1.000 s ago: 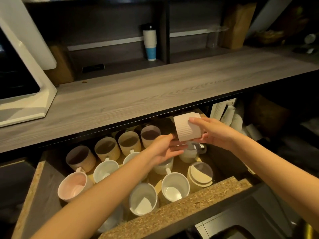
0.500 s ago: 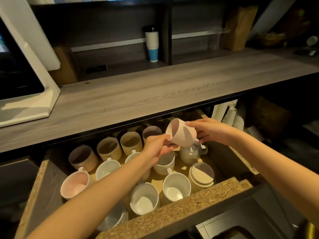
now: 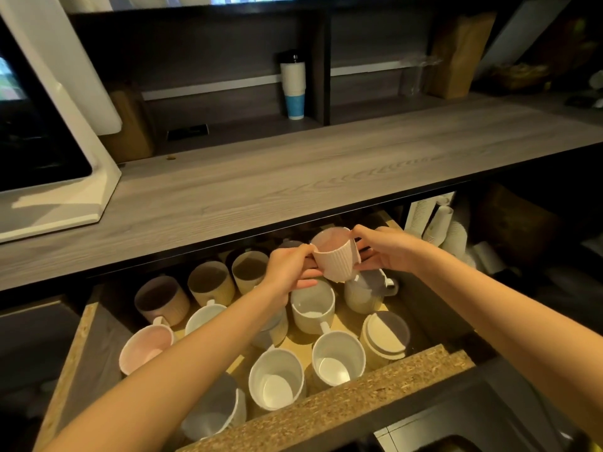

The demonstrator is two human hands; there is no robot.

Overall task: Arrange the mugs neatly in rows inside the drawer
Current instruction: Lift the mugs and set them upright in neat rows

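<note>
Shows ribbed mug [image 3: 336, 257] upright, clasped between left hand [image 3: 292, 267] and right hand [image 3: 390, 252], fingers [image 3: 305, 274] curled round its sides. Hangs over other mugs [image 3: 365, 298] at back right of open drawer [image 3: 326, 411], near counter [image 3: 293, 184] edge.

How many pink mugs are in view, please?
2: ribbed mug, gripped by left hand and right hand above the drawer; smooth mug at its left. More may be hidden.

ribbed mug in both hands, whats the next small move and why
Probably lower it to the right end of the back row. The left hand and right hand hold the ribbed mug roughly upright, mouth up, above the drawer, in line with the beige mugs standing along the back. Whether that spot is free is hidden behind the mug.
</note>
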